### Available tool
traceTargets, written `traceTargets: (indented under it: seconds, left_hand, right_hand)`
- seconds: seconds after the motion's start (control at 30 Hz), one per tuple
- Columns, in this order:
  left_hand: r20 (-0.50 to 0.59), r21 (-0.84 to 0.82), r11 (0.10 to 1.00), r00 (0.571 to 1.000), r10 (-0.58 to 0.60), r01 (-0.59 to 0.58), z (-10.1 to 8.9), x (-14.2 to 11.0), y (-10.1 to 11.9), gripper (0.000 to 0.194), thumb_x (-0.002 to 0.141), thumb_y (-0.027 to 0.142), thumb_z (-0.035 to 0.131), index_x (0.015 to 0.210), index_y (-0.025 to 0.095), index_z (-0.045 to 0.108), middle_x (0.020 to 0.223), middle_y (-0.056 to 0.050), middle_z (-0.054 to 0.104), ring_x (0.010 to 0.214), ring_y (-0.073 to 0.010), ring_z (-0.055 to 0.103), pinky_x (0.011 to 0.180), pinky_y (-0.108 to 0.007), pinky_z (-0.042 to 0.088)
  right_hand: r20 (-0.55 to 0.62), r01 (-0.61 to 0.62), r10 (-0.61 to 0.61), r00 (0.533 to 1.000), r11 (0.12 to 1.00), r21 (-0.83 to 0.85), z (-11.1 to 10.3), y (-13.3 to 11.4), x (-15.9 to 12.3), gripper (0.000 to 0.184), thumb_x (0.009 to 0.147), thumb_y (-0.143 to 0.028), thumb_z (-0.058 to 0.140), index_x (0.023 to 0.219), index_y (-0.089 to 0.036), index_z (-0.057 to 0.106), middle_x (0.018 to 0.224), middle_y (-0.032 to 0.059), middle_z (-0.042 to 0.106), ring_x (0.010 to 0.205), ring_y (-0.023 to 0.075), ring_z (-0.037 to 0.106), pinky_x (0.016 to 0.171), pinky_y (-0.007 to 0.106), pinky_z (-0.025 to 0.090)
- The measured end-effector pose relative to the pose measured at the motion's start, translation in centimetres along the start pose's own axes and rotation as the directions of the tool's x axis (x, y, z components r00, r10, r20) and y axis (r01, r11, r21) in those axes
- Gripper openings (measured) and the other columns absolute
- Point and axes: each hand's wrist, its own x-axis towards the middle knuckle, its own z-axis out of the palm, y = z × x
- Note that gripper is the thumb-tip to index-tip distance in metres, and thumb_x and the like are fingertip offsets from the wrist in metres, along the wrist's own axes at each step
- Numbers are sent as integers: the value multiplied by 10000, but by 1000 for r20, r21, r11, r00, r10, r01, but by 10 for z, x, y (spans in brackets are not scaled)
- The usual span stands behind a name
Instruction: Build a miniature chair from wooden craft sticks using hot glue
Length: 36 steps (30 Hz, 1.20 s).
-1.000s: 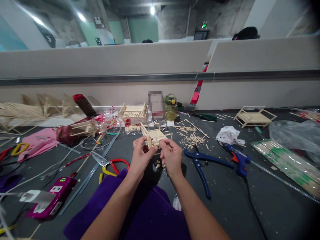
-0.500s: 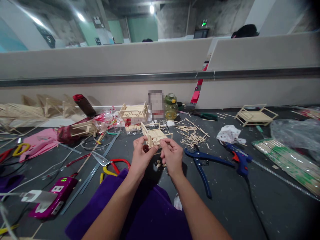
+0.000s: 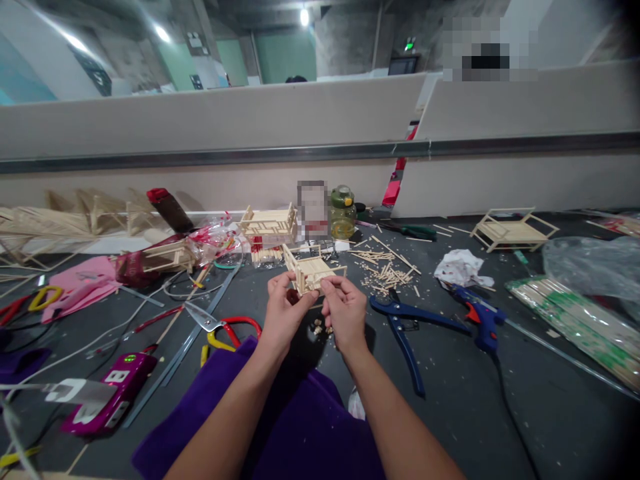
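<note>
Both my hands hold a small wooden-stick model (image 3: pixel 316 265) that looks like a miniature chair or bed, above the dark table. My left hand (image 3: pixel 285 307) pinches its left side, thumb toward the front edge. At the front right corner my right hand (image 3: pixel 345 308) has thumb and fingers pressed together; whether a separate small piece is between them is hidden. A finished-looking stick model (image 3: pixel 269 223) stands behind, and a similar one (image 3: pixel 513 230) stands at the far right. Several small crumbs lie on the table beneath my hands.
Blue cutting pliers (image 3: pixel 400 313) and a blue glue gun (image 3: pixel 483 320) lie to the right, near crumpled tissue (image 3: pixel 460 268). Cut stick pieces (image 3: pixel 387 275) are scattered behind. Scissors (image 3: pixel 215 327), a purple power strip (image 3: pixel 113 393) and cables lie left. A green bottle (image 3: pixel 343 213) stands by the partition.
My hands and the stick model keep almost the same pose. The whole view has shifted very slightly.
</note>
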Motion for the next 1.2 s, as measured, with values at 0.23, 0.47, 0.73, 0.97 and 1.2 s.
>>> traceTargets:
  seconds: [0.23,0.47,0.73,0.97,1.2]
  left_hand:
    - [1,-12,1000,1000,5,-5,0,1,-2,459,588,265,802,997,221,599,1137,-19,427,758,-115,573,724,-297,507]
    - [0,-14,1000,1000,-3,3,0,0,1,457,596,260,792,1005,221,591,1138,-18,424,751,-112,576,707,-290,500]
    - [2,-33,999,1000,-18,18,1,-1,4,456,592,257,790,995,216,580,1132,-19,427,764,-115,574,725,-293,495]
    - [-1,-39,999,1000,-23,23,1,-1,6,452,592,261,792,991,218,583,1129,-18,431,775,-121,577,703,-281,490]
    - [12,-19,1000,1000,-12,12,1,0,4,455,582,228,779,987,212,572,1133,-17,422,773,-119,582,725,-288,492]
  right_hand:
    - [-7,-17,17,1000,1000,7,1,-2,1,273,809,-427,657,860,-159,636,435,-96,492,298,38,359,282,128,281]
    - [-11,-22,22,1000,1000,-9,1,-2,0,279,810,-428,654,864,-155,642,435,-96,491,296,37,360,281,127,283]
    - [-1,-7,7,1000,1000,2,1,-2,0,267,815,-418,652,861,-155,638,432,-97,490,299,38,366,285,127,283]
    - [0,-10,10,1000,1000,-6,0,-1,-1,274,812,-429,651,859,-160,637,431,-97,495,292,40,364,282,132,280]
    - [0,-15,15,1000,1000,3,1,-2,0,282,806,-435,653,857,-158,638,429,-99,491,293,39,362,284,133,281]
